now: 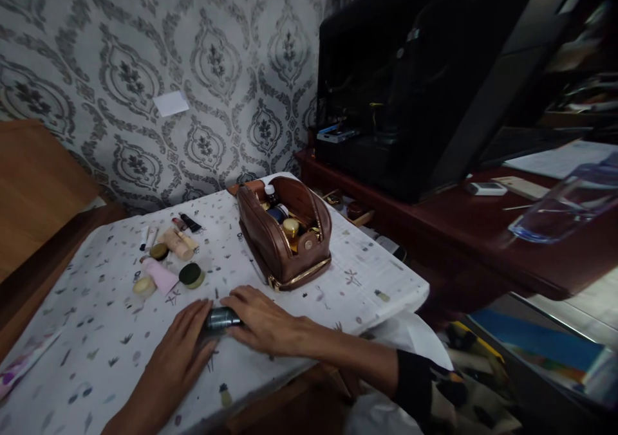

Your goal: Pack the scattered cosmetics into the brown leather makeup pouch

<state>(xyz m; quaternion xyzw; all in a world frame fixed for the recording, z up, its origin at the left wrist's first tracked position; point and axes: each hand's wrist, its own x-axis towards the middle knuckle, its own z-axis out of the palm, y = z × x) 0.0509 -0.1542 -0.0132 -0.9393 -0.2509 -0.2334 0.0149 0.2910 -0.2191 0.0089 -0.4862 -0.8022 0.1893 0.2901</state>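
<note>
Low over the front of the table, a small dark green bottle (219, 320) lies on its side between my two hands. My left hand (178, 348) has its fingers closed around the left end. At the right end, the thumb and fingers of my right hand (261, 322) pinch the bottle. Just beyond stands an unzipped brown leather toiletry bag (263, 245), with a gold-lidded jar (290, 227) and a white-capped bottle (270, 194) among its contents. Left of the bag lie a pink tube (159, 275), a dark-lidded jar (192, 275) and a pale jar (143, 287).
More small cosmetics, including a beige tube (177, 243) and a black tube (190, 222), lie behind the jars. A patterned white cloth (357, 280) covers the table. On the right, a dark red desk (483, 248) holds a large black screen (410, 100) and a clear plastic bottle (555, 210).
</note>
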